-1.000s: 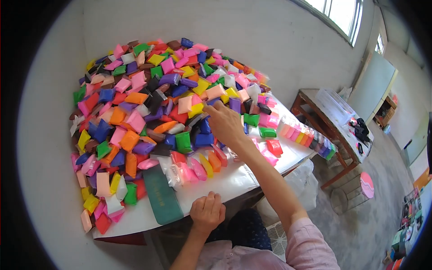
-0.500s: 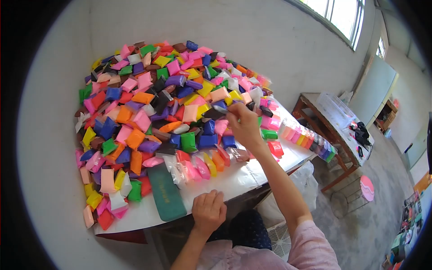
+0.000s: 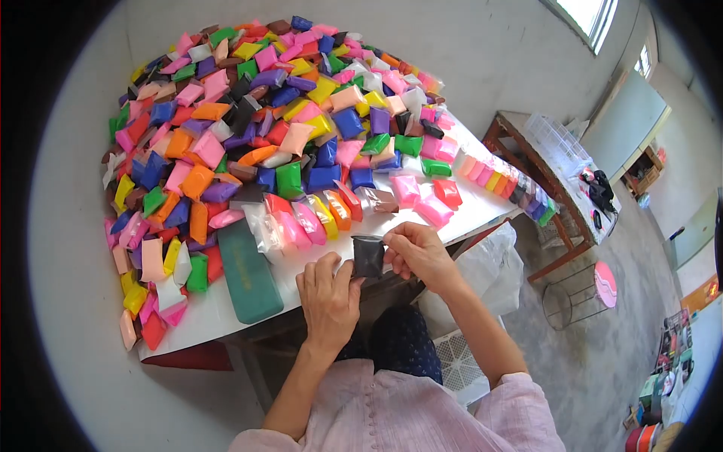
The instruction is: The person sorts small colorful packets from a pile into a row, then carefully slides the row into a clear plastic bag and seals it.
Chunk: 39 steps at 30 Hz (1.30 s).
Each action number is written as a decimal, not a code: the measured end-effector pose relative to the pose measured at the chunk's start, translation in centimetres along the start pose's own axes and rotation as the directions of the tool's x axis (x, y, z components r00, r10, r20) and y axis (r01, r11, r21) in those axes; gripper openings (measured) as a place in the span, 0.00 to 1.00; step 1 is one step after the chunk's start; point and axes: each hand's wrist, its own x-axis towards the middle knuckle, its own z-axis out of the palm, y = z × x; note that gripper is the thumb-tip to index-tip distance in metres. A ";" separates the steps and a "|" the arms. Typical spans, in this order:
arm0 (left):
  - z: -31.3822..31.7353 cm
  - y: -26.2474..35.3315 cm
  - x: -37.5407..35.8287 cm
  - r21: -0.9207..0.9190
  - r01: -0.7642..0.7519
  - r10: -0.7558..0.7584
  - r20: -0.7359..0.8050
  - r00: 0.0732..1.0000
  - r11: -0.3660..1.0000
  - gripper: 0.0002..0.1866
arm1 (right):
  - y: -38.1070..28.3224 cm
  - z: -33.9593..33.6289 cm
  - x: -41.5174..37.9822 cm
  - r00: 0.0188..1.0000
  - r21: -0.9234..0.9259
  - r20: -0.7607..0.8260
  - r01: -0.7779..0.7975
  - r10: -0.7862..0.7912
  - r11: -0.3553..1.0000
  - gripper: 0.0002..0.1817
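A small black packet in clear wrap (image 3: pixel 368 257) is held upright between my two hands, just off the table's front edge. My left hand (image 3: pixel 330 300) grips its left lower side with thumb and fingers. On the other side, my right hand (image 3: pixel 419 255) pinches its upper right edge. Just beyond, a row of wrapped packets stands near the edge, among them a yellow packet (image 3: pixel 322 218) and a brown packet (image 3: pixel 379 200). Two pink packets (image 3: pixel 433 211) lie to the right of that row. A flat green case (image 3: pixel 248 275) rests left of my left hand.
A big heap of colourful packets (image 3: pixel 226 143) covers much of the white table (image 3: pixel 339 255). A long multicoloured row of packets (image 3: pixel 503 184) lies at the right end. Beyond stand a wooden table (image 3: pixel 520 128) and a pink-topped wire stool (image 3: pixel 605 285). A plastic bag (image 3: pixel 486 271) hangs below.
My right hand has come back from the heap to the front edge with the black packet. My left hand has lifted from the edge and taken hold of it too. The view has shifted.
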 end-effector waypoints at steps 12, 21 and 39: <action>-0.4 -0.3 0.9 -0.162 -0.032 0.021 -0.070 0.997 0.986 0.10 | 2.9 0.5 0.7 0.888 -0.507 -0.162 0.299 -0.430 0.808 0.11; -0.3 -0.6 1.2 -0.186 -0.048 0.034 -0.079 0.996 0.981 0.07 | 3.8 1.3 -3.6 0.679 -0.697 0.074 0.559 -0.730 0.450 0.13; -2.4 -3.7 1.9 -0.136 -0.215 0.215 -0.011 0.976 0.967 0.05 | 5.5 -2.6 -1.9 0.522 -0.790 -0.026 0.512 -0.853 0.337 0.08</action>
